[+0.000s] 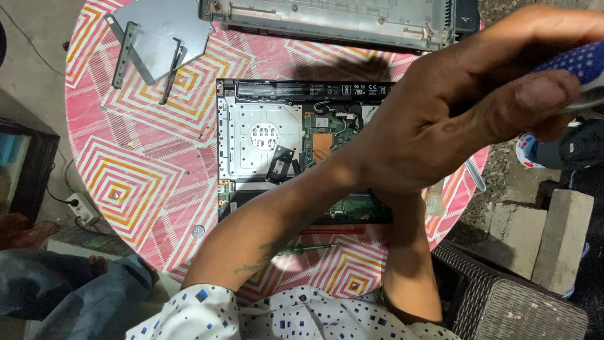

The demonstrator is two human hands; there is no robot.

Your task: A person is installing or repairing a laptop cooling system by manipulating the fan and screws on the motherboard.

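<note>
Round table [132, 170] in a pink, orange and white diamond pattern, set on bare concrete floor. At its centre, lying flat, an opened laptop base [264, 138] with silver shielding and green circuit boards exposed and a black battery strip along the far edge. Raised close to the lens above the laptop's right half, left hand [440, 126], fingers and thumb clamped on a blue white-dotted handle [582, 60] near the picture's right edge; the rest of that tool out of sight. Left forearm crossing from lower left over the machine. Right forearm [409, 264] reaching up from the near edge towards the laptop, its hand hidden beneath the left one, grip impossible to tell. Just in front of the laptop, on the cloth, a thin green-handled screwdriver [308, 249]. At the table's far side, a grey metal plate [163, 31] with brackets and a detached grey laptop cover [327, 19]. On the floor at left, a white power strip [82, 208]; at lower right, a dark wicker seat [503, 296] beside concrete blocks [560, 239].
</note>
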